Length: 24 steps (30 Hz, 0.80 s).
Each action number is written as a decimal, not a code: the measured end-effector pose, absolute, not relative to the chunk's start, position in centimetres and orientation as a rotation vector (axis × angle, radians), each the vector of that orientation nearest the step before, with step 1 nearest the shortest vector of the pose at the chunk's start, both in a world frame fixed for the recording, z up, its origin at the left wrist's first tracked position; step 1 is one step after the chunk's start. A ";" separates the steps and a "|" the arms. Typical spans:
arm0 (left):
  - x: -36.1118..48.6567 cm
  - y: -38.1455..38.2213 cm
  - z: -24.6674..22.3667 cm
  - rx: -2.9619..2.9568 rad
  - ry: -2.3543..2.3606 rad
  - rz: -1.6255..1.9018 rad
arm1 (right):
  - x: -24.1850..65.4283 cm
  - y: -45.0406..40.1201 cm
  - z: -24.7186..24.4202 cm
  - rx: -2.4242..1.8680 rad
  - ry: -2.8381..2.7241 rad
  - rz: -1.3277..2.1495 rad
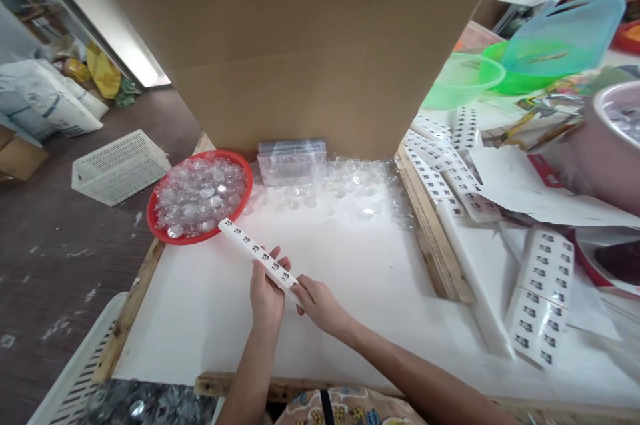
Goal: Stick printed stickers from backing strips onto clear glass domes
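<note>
A long white strip of stickers point(256, 249), printed with a row of small dark figures, slants across the middle of the view. My left hand point(269, 288) is closed around it from below, thumb on one side and fingers on the other. The strip's near end is pinched in my right hand point(315, 298). Past its far end stands a red basin point(249, 178) heaped with small clear round pieces point(200, 192). More clear round pieces point(345, 186) lie scattered at the back of the white tabletop point(210, 298).
A large cardboard box point(310, 45) rises behind the table, with a stack of clear plastic boxes point(291, 162) before it. Wooden slats point(430, 238) border the right side. Beyond are sticker sheets point(543, 292), a pink tub point(595, 145) and green basins point(460, 78). A crate point(120, 165) sits left.
</note>
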<state>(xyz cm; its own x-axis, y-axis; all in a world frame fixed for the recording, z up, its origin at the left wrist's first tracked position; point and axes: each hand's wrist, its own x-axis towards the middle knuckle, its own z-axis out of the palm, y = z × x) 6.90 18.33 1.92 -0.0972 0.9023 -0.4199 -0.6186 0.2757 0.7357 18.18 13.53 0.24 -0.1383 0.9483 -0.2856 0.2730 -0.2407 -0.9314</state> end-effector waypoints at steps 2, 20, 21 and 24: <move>6.5 18.3 1.6 0.327 1.017 1.294 | 18.0 13.8 0.3 -1.522 -1.403 1.436; 0.5 19.1 1.5 1.001 0.994 0.907 | 20.1 14.6 1.2 -1.459 -1.530 1.758; 0.7 19.1 1.4 1.005 1.028 0.902 | 19.9 14.6 1.2 -1.495 -1.534 1.736; 0.9 19.2 1.3 0.997 1.170 0.857 | 19.5 14.4 1.1 -1.573 -1.590 1.667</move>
<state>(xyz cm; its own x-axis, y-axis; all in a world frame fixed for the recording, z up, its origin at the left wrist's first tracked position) 0.92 19.21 1.29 0.1931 0.9256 -0.3254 -0.0309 0.3372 0.9409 19.46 14.38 1.09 -0.3224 0.8291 -0.4568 0.4172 -0.3087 -0.8548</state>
